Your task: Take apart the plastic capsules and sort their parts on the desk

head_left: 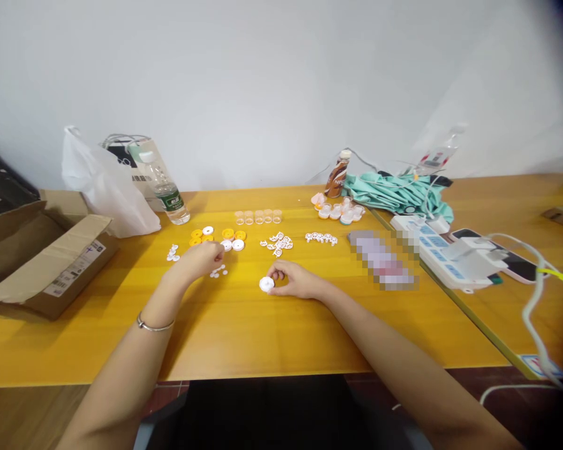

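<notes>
Disc [266,284] could slip because the right hand [296,280] pinches just its edge; I can't tell the left hand [206,257] grip.

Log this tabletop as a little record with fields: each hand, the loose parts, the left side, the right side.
Left hand: beside the orange and white discs; contact unclear
Right hand: pinches a white round piece by its edge
Loose parts: row of clear cups, cluster of white openwork pieces
Left side: open cardboard box, water bottle
Right side: brown bottle, green cloth, power strip
</notes>
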A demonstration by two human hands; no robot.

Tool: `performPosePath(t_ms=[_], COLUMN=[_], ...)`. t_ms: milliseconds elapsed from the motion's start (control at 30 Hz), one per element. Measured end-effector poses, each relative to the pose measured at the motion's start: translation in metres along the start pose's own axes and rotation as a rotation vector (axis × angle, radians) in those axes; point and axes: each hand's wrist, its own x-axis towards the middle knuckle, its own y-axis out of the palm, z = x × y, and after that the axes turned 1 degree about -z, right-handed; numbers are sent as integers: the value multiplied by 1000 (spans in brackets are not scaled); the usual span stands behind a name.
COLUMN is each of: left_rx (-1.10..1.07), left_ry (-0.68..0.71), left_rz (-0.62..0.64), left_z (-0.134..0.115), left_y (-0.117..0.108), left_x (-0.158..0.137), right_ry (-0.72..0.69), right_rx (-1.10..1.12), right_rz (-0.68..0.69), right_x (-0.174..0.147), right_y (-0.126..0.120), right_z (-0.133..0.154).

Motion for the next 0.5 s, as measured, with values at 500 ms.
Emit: performPosePath(t_ms=[500], left_rx=[-120], left_ry=[-4], left_rz=[102], left_z=[4], left_y=[1], left_x=[-3], right_ry=[10], right_rx=[3], right_rz=[2], right_x=[0], right_y=[-1], right_z=[1])
